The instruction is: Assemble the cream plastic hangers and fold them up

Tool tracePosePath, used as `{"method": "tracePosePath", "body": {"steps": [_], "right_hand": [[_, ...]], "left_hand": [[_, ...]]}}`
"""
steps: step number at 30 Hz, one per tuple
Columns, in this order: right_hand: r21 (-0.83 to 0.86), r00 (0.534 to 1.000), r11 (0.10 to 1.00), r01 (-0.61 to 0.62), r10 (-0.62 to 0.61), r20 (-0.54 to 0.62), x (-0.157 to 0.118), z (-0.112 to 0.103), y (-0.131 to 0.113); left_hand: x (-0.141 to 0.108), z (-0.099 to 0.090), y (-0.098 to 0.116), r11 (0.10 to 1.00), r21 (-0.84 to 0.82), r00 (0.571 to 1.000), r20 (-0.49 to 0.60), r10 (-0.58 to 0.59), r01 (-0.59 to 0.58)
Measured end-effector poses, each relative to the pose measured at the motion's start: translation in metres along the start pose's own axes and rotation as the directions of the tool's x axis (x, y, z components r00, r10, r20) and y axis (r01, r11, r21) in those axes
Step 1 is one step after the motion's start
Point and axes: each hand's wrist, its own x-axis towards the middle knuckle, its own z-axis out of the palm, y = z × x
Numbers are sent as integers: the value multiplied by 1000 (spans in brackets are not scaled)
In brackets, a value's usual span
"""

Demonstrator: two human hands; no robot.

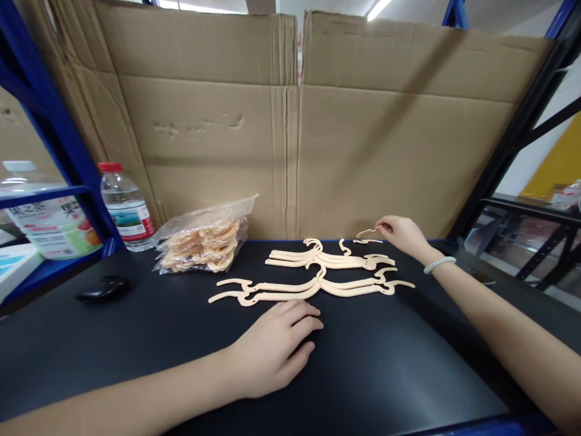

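Observation:
My right hand (402, 234) pinches one end of a small curved beige hanger piece (365, 232) above the back right of the table. Just below it lies a similar small piece (368, 241), and a hook-shaped piece (345, 247) is a little to the left. My left hand (281, 348) lies palm down on the black tabletop with its fingers apart, holding nothing. In front of its fingertips is a beige plastic folding hanger (281, 297), spread out with hooked arm ends. Behind that, more beige hanger parts (290, 263) lie side by side, partly overlapping.
A clear plastic bag of beige parts (204, 245) sits at the back left. Near it stand a red-capped water bottle (127, 209) and a black computer mouse (104, 289). Cardboard (204, 139) walls off the back of the black table (408, 363); blue and black metal posts flank it.

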Motion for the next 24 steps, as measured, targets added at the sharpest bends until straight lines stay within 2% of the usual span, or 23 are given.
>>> {"method": "tracePosePath", "body": {"steps": [3, 4, 5, 6, 8, 11, 13, 16, 20, 22, 24], "right_hand": [[180, 998, 983, -32, 41, -47, -12, -9, -29], [411, 995, 908, -76, 98, -33, -18, -10, -43], [600, 991, 793, -107, 133, 2, -24, -11, -59], [727, 990, 675, -126, 130, 52, -32, -11, -76], [852, 993, 511, -115, 62, 97, -47, -13, -109], [903, 988, 416, -102, -64, 141, -69, -15, -149], [920, 978, 372, -121, -116, 175, -80, -17, -164], [919, 944, 353, -175, -205, 259, -92, -17, -174], [912, 902, 346, -219, -285, 324, -98, -11, -178], [908, 892, 359, -216, -307, 333, -95, -8, -175], [897, 900, 394, -198, -290, 326, -87, -5, -166]], "left_hand": [[-1, -1, 0, 998, -67, 999, -29, -15, 13], [-2, -1, 0, 994, -103, 998, -48, -34, 29], [-2, -1, -1, 988, -141, 995, -76, -66, 55], [-1, -1, -2, 979, -182, 988, -106, -110, 90], [1, -1, -4, 947, -274, 962, -164, -219, 169], [5, 1, -9, 857, -457, 914, -192, -356, 238], [7, 2, -10, 783, -573, 890, -191, -415, 242], [8, 1, -9, 703, -688, 867, -226, -443, 180], [10, -3, -6, 697, -706, 874, -253, -416, 127], [11, -3, -6, 691, -706, 863, -245, -441, 152], [12, -2, -9, 654, -732, 844, -218, -490, 190]]}}
